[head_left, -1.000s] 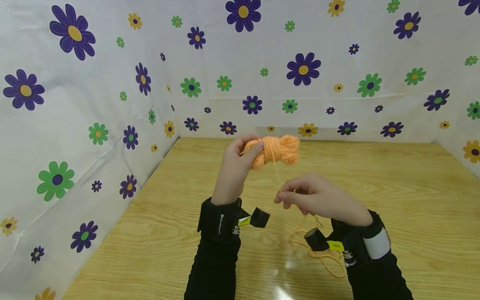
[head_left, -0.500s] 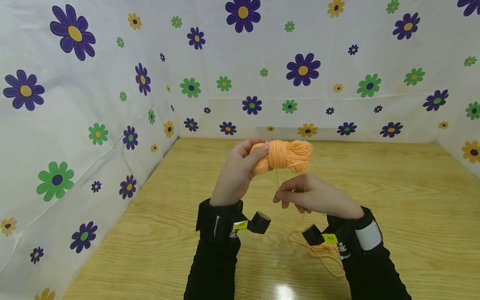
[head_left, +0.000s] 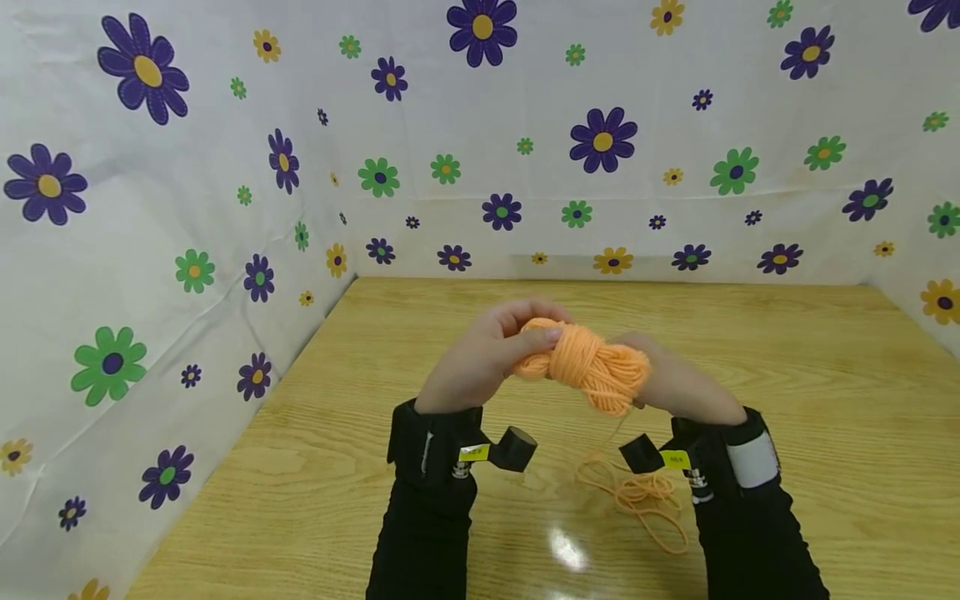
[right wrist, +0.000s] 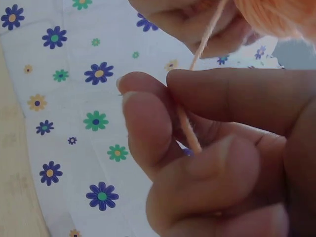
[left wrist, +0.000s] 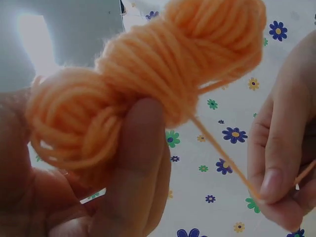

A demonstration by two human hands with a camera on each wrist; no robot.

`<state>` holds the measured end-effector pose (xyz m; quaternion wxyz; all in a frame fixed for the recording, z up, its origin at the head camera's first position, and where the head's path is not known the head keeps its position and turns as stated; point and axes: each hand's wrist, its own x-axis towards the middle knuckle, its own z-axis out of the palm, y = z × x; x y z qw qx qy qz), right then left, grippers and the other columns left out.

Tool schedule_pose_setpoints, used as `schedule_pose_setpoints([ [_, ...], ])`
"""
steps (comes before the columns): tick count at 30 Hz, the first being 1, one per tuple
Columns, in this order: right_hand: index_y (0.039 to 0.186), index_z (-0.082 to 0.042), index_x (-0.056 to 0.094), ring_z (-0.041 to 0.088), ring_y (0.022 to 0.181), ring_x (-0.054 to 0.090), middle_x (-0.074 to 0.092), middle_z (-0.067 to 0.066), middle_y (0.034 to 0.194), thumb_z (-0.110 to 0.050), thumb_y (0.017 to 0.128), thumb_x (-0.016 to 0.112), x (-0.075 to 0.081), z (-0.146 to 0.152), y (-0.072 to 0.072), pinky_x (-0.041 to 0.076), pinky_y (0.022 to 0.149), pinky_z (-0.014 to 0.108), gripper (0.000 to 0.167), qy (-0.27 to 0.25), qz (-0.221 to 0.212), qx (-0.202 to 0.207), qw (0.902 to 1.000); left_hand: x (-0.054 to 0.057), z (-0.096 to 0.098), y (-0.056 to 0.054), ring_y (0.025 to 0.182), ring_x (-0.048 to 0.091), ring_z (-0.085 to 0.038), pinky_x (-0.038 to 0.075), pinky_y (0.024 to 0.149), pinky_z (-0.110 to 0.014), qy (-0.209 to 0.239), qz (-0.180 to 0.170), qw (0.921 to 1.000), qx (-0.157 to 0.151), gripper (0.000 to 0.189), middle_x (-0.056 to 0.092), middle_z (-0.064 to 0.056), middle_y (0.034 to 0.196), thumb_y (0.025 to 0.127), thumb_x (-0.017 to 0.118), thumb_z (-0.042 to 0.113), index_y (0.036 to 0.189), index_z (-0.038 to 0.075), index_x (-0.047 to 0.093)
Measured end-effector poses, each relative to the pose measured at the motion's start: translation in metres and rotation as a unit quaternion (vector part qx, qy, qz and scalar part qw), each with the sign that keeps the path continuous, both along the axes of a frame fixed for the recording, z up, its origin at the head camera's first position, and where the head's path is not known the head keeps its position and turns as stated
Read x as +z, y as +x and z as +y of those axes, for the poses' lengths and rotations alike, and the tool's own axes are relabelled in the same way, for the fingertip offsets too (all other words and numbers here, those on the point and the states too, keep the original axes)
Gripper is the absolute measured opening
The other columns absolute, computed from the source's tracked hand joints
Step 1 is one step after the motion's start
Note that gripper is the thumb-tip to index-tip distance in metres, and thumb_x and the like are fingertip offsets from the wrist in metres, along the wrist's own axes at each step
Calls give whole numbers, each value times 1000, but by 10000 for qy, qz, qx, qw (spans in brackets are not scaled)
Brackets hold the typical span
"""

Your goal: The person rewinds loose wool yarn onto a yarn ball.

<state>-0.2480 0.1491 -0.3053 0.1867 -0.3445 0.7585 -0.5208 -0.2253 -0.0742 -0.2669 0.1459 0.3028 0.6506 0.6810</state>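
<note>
My left hand (head_left: 487,354) grips one end of a bundle of orange yarn (head_left: 581,358), thumb across its wrapped middle. The bundle tilts, its right end lower, and covers the fingers of my right hand (head_left: 678,383) in the head view. In the left wrist view a taut yarn strand (left wrist: 224,154) runs from the bundle's middle down to the right hand's thumb and fingers, which pinch it. The right wrist view shows the strand passing between thumb and forefinger and on across the palm side. Loose yarn (head_left: 645,492) lies in loops on the table below.
The wooden table (head_left: 300,500) stretches out beneath both hands. A white cloth (head_left: 420,125) with purple, green and yellow flowers hangs behind it and along the left side. Each wrist wears a black strap with a small camera (head_left: 513,448).
The left hand has brought the bundle right and nearer, tilting its right end down. The right hand has passed behind the bundle, still pinching the strand.
</note>
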Motion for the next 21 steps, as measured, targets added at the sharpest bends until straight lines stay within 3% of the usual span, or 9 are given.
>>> schedule_pose_setpoints([
  [1, 92, 1, 60, 10, 48, 40, 51, 2, 67, -13, 89, 54, 7, 0, 9, 37, 44, 26, 16, 234, 361, -421, 9982, 0, 0, 0, 76, 53, -13, 47, 67, -24, -74, 18, 9999, -91, 24, 56, -4, 94, 93, 46, 3, 112, -9, 50],
  [2, 92, 1, 60, 11, 51, 41, 50, 2, 68, -13, 89, 53, 8, 2, 11, 38, 46, 26, 16, 242, 519, -454, 9973, 0, 0, 0, 75, 52, -14, 47, 66, -24, -162, 48, 9997, -182, 23, 55, -5, 93, 93, 46, 3, 112, -9, 50],
  [6, 104, 1, 62, 12, 58, 45, 52, 5, 76, -15, 94, 49, 14, 4, 15, 41, 51, 26, 23, 477, 470, -712, 9952, 0, 0, 0, 75, 50, -16, 46, 64, -25, -586, 236, 9969, -473, 20, 53, -7, 95, 93, 48, 4, 109, -7, 53],
  [11, 99, 0, 63, 12, 49, 38, 44, 6, 67, -17, 97, 46, 18, 8, 15, 35, 46, 25, 23, 705, 611, -917, 9914, -2, 0, 0, 73, 52, -15, 47, 62, -24, -1126, 468, 9906, -620, 19, 53, -9, 95, 93, 50, 9, 108, -2, 55],
  [16, 93, -1, 60, 12, 47, 36, 46, 6, 68, -17, 96, 48, 19, 9, 16, 33, 44, 24, 21, 490, 565, -1168, 9903, -3, 0, -2, 72, 53, -14, 47, 62, -25, -1551, 669, 9841, -552, 18, 55, -8, 98, 93, 53, 12, 107, 3, 58],
  [21, 93, 0, 57, 12, 48, 36, 49, 6, 69, -22, 97, 48, 20, 10, 17, 33, 45, 26, 24, 274, 361, -1361, 9897, -4, 0, -5, 75, 52, -16, 47, 64, -27, -1999, 831, 9760, -255, 19, 55, -8, 103, 93, 54, 15, 107, 4, 58],
])
